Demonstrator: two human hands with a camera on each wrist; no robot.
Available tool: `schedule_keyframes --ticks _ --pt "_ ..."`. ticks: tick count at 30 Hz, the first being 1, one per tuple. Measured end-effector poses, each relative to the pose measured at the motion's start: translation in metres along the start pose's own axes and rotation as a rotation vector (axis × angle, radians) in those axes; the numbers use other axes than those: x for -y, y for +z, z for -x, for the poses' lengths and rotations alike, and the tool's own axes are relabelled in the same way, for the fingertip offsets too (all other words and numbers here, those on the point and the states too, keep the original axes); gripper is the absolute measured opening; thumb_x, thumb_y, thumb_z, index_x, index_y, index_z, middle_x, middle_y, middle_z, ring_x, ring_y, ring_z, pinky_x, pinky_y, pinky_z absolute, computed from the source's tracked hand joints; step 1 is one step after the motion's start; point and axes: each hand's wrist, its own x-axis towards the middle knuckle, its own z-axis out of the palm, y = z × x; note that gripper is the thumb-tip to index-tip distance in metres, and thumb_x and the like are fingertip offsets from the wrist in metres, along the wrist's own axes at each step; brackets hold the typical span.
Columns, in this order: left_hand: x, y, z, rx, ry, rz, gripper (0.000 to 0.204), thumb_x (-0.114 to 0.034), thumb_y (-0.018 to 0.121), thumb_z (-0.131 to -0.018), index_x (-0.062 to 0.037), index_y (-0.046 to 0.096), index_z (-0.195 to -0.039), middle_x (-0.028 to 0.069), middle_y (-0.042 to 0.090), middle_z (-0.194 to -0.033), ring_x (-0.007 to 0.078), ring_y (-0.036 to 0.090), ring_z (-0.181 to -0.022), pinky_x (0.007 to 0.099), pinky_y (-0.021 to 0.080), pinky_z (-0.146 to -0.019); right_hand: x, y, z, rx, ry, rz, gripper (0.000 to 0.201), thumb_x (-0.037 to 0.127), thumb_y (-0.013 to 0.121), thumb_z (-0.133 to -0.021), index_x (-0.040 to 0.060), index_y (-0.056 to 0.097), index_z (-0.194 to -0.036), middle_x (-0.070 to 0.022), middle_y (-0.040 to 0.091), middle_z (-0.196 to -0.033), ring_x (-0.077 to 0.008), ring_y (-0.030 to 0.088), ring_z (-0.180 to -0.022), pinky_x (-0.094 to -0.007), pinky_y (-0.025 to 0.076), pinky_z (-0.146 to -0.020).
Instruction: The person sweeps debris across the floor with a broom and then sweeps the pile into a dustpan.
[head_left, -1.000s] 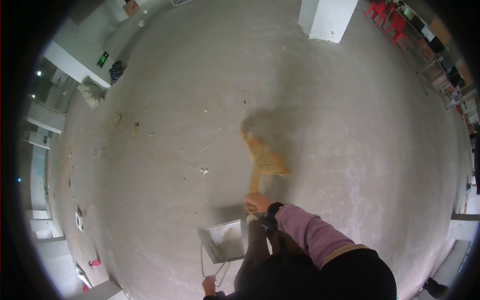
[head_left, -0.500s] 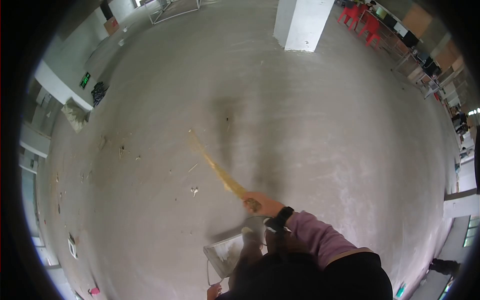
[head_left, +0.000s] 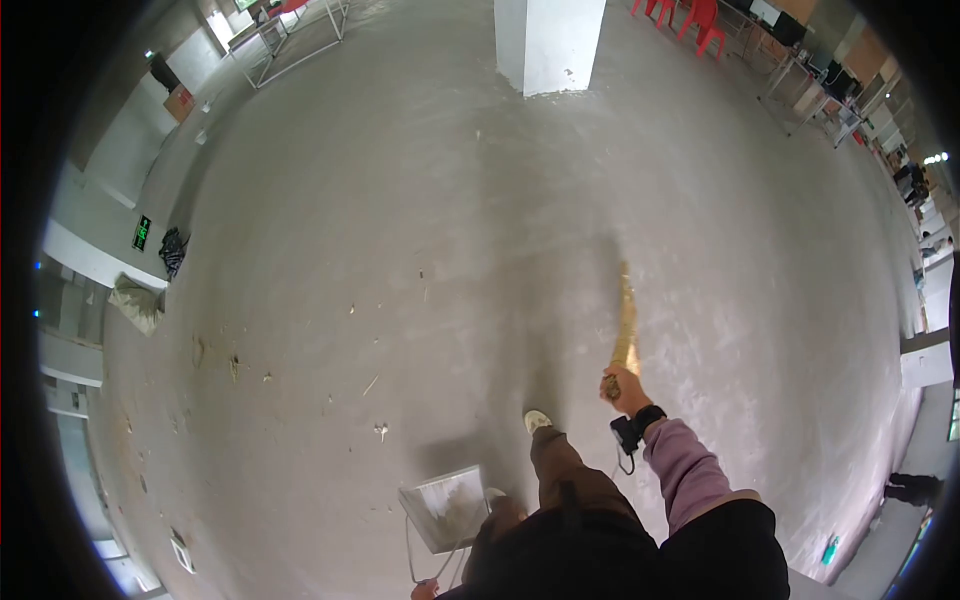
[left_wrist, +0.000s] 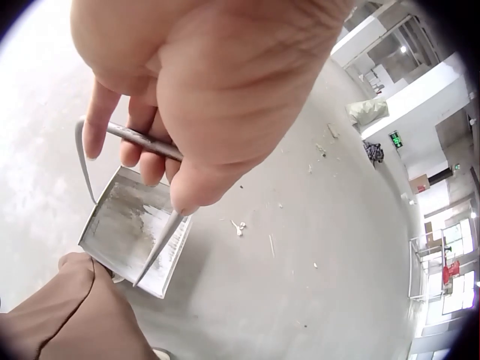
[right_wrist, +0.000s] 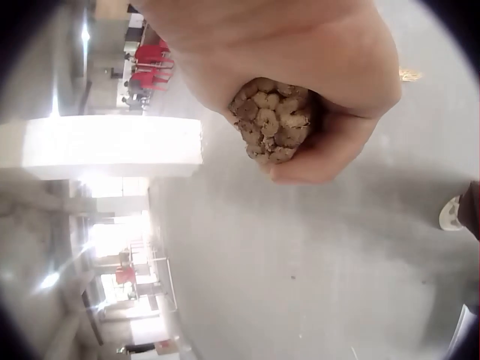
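Broom (head_left: 626, 325) gripped, its stalk-ends (right_wrist: 274, 120) in wrist view only

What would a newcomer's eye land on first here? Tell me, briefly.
The straw broom gripped by the right hand, stretched out over the bare concrete floor. Then the metal dustpan, hanging low by the person's leg from its wire handle in the left hand. Beyond stands a white pillar.
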Motion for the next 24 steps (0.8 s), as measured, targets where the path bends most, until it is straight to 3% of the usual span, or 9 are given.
schedule_keyframes --ticks 6,12,14,15,16,17,20,21,24 --pt "-0.059 -0.055 0.041 -0.086 0.121 -0.083 0.013 -0.019 0.062 -0.068 -0.0094 0.053 -0.071 0.0085 0.059 -0.068 0.0286 0.059 -0.068 0.0414 0.045 -0.057 0.136 -0.012 -0.045 -0.19 0.106 -0.071 0.019 0.009 0.054 -0.075 0.011 0.038 -0.065 -0.0016 0.043 -0.054 -0.0129 0.045 -0.043 -0.0269 0.039 -0.037" --pt "-0.104 -0.082 0.038 -0.256 0.162 -0.04 0.024 -0.018 0.069 -0.061 -0.0093 0.058 -0.08 0.0078 0.059 -0.075 0.0247 0.059 -0.069 0.0361 0.048 -0.055 0.126 0.019 -0.083 -0.135 0.25 -0.051 0.016 0.006 0.06 -0.07 0.0091 0.045 -0.075 -0.0077 0.051 -0.066 -0.0181 0.053 -0.056 -0.026 0.045 -0.045" --pt "-0.15 -0.146 0.071 -0.268 0.05 0.201 0.02 -0.023 0.066 -0.067 -0.0071 0.058 -0.078 0.0074 0.059 -0.072 0.0221 0.06 -0.065 0.0335 0.049 -0.053 0.185 0.087 -0.027 0.247 -0.671 1.058 0.021 0.003 0.062 -0.066 0.0078 0.048 -0.082 -0.0105 0.052 -0.073 -0.0213 0.055 -0.064 -0.0278 0.046 -0.051" --pt "-0.144 -0.132 0.065 -0.261 -0.045 0.403 0.019 -0.022 0.064 -0.069 -0.006 0.06 -0.079 0.0077 0.059 -0.072 0.0206 0.06 -0.065 0.0321 0.05 -0.052 0.166 0.1 -0.023 0.473 -1.175 1.561 0.026 0.001 0.062 -0.064 0.0071 0.05 -0.085 -0.0119 0.053 -0.076 -0.0229 0.056 -0.068 -0.0287 0.047 -0.053" --pt "-0.147 -0.134 0.065 -0.252 -0.135 0.607 0.018 -0.02 0.062 -0.072 -0.0049 0.061 -0.08 0.0079 0.06 -0.072 0.0192 0.06 -0.064 0.0308 0.051 -0.052 0.156 0.125 -0.016 0.449 -0.788 1.604 0.035 -0.001 0.065 -0.059 0.0057 0.051 -0.09 -0.0138 0.053 -0.079 -0.0273 0.055 -0.076 -0.0312 0.047 -0.062" --pt "-0.145 -0.132 0.059 -0.226 -0.125 0.559 0.018 -0.018 0.057 -0.076 -0.0018 0.062 -0.08 0.0092 0.06 -0.074 0.0161 0.06 -0.064 0.0281 0.052 -0.052 0.129 0.138 -0.028 0.451 -0.723 1.594 0.036 -0.002 0.066 -0.056 0.0066 0.052 -0.089 -0.0138 0.054 -0.081 -0.029 0.055 -0.077 -0.0326 0.046 -0.067" --pt "-0.123 -0.078 0.022 -0.228 -0.221 0.783 0.018 -0.018 0.057 -0.076 -0.001 0.061 -0.08 0.0094 0.06 -0.074 0.0167 0.06 -0.064 0.0289 0.053 -0.053 0.024 0.171 -0.068 0.771 -0.969 1.659 0.034 0.002 0.066 -0.057 0.0068 0.052 -0.087 -0.0152 0.054 -0.08 -0.0334 0.053 -0.077 -0.0361 0.044 -0.069" --pt "-0.116 -0.075 0.02 -0.149 0.054 -0.011 0.017 -0.018 0.059 -0.075 -0.0022 0.06 -0.082 0.0092 0.059 -0.074 0.0163 0.061 -0.066 0.0285 0.054 -0.056 -0.004 0.18 -0.072 0.85 -1.047 1.643 0.034 0.004 0.067 -0.057 0.0068 0.052 -0.087 -0.0155 0.054 -0.08 -0.0342 0.053 -0.077 -0.0367 0.043 -0.069" --pt "-0.115 -0.042 0.009 -0.126 -0.433 0.832 0.015 -0.017 0.065 -0.07 -0.0063 0.056 -0.077 0.0087 0.058 -0.07 0.0233 0.06 -0.065 0.0341 0.05 -0.053 -0.091 0.221 -0.078 1.036 -0.772 1.496 0.034 0.011 0.071 -0.058 0.0066 0.05 -0.085 -0.0149 0.053 -0.076 -0.0341 0.054 -0.072 -0.0376 0.043 -0.064"
